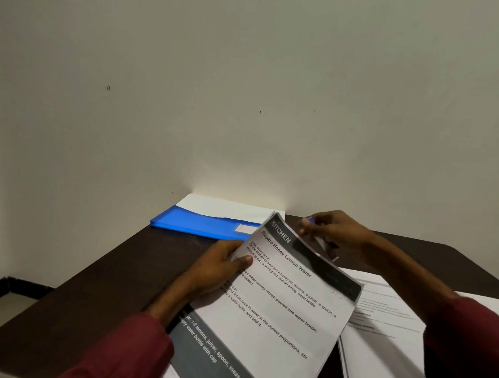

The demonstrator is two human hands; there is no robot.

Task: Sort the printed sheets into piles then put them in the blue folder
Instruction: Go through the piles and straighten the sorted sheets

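Observation:
My left hand (217, 267) grips a stack of printed sheets (278, 309) by its left edge, thumb on the top page headed "KITCHEN". The stack is lifted and tilted above the dark table (104, 281). My right hand (334, 234) pinches the top corner of a sheet behind the front page, peeling it back. A blue folder (198, 221) lies flat at the far edge of the table against the wall, with a white sheet (223, 205) sticking out of it. More printed sheets (386, 319) lie on the table under my right forearm.
A plain wall stands right behind the table. The table's left edge runs diagonally, with floor and a dark skirting board (17, 287) beyond it. Bare dark tabletop lies left of the folder and of my left arm.

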